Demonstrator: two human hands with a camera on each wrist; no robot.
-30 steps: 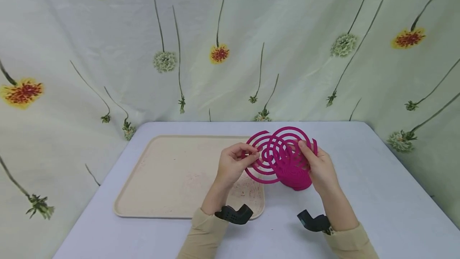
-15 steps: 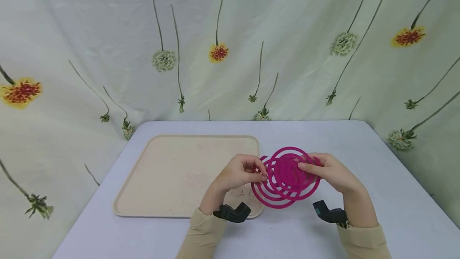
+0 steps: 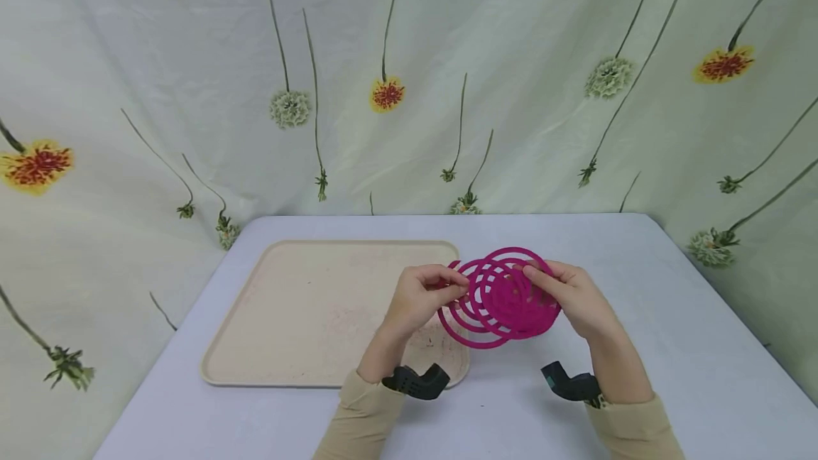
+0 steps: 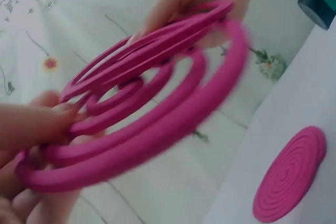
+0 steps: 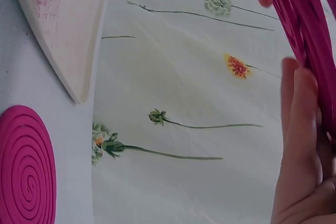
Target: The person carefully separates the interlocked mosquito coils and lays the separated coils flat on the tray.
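Two magenta mosquito coils overlap in the air between my hands, over the right end of the tray. My left hand [image 3: 422,302] pinches the left coil [image 3: 478,345] at its left side, thumb against fingertips. The right coil [image 3: 513,250] is held at its right edge between the thumb and fingers of my right hand [image 3: 578,297]. In the left wrist view the coils lie tilted against each other, their rings crossing; whether they are still linked I cannot tell. Below them on the table lies a round pile of tightly wound magenta coils [image 4: 290,176], partly hidden in the head view.
A beige tray [image 3: 307,318] with faint pink smudges takes up the left half of the white-covered table [image 3: 645,304]. Behind the table hangs a flower-printed cloth [image 3: 524,34]. Each wrist wears a black camera [image 3: 418,382].
Both hands first lowered the coils, then raised them a little. My right hand swung outward to the right and came partway back. Both hands keep their pinch.
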